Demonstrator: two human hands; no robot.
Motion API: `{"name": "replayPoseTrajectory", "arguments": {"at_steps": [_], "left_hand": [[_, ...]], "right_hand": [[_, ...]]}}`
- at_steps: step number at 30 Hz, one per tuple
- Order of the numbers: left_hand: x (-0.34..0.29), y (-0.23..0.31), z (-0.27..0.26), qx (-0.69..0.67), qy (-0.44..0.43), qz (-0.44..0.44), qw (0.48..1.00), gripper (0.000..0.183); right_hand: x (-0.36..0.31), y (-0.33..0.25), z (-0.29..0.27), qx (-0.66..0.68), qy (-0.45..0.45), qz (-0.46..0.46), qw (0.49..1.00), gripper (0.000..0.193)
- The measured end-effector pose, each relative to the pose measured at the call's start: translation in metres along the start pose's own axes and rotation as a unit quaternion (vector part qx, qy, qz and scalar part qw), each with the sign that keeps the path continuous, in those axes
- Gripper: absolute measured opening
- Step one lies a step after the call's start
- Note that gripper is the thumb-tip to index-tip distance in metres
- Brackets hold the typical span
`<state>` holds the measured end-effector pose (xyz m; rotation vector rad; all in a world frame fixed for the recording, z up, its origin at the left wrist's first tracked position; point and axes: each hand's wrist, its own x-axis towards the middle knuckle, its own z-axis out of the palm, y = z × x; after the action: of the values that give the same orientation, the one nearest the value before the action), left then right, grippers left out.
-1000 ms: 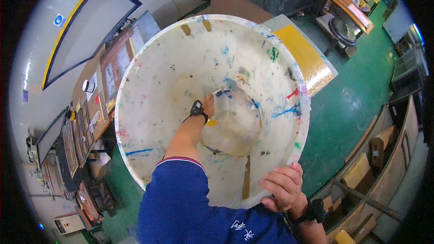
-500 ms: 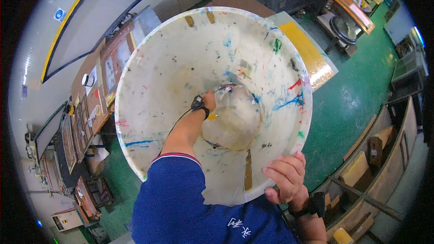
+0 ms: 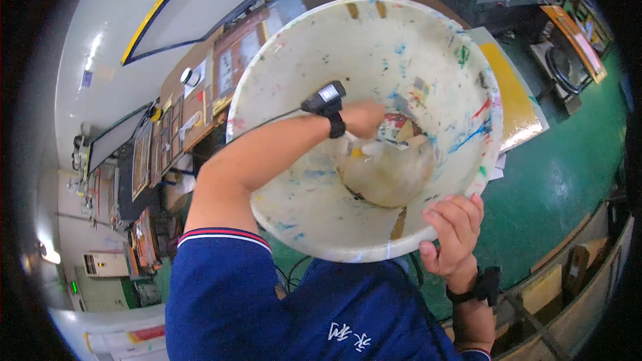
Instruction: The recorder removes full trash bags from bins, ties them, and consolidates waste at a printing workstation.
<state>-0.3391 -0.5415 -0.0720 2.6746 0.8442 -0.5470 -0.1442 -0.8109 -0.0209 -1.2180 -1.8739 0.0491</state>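
Nearest, a blue short-sleeved shirt [image 3: 374,311] fills the lower edge. At the lower right, the right hand [image 3: 455,230] rests against the rim of a large round tub [image 3: 381,43]; its fingers are half curled, and whether they clamp the rim cannot be told. The tub, off-white and streaked with blue, red and green, stands directly in front of the wearer, its wide mouth facing up. The left arm crosses over its side, and the left hand [image 3: 364,119], below a black wrist device [image 3: 326,97], reaches deep inside. Its fingertips are by the tub's bottom, beside pale material [image 3: 396,147] and a red and tan patch [image 3: 400,124]. The fingers look bent, but whether they grip anything cannot be told.

The step in hand seems to be working at the material in the bottom while steadying the tub; the next move likely calls for a sure pinch there and a firm rim.

Beyond are a cluttered worktop [image 3: 194,95] at left, a shiny yellow sheet [image 3: 513,97] at right and green floor [image 3: 538,167].
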Motion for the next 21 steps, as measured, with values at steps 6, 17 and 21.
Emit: {"name": "replayPoseTrajectory", "arguments": {"at_steps": [6, 17, 21], "left_hand": [[-0.116, -0.038, -0.091, -0.021, 0.175, -0.03, 0.984, 0.019], [-0.335, -0.064, -0.191, -0.185, 0.429, -0.263, 0.844, 0.022], [-0.39, -0.082, -0.201, -0.276, 0.497, -0.276, 0.775, 0.023]], "right_hand": [[-0.003, 0.002, 0.006, 0.002, 0.021, -0.023, 1.0, 0.039], [-0.005, 0.0, 0.007, -0.011, 0.015, -0.032, 0.999, 0.037], [-0.005, 0.001, 0.006, -0.011, 0.019, -0.035, 0.999, 0.037]]}}
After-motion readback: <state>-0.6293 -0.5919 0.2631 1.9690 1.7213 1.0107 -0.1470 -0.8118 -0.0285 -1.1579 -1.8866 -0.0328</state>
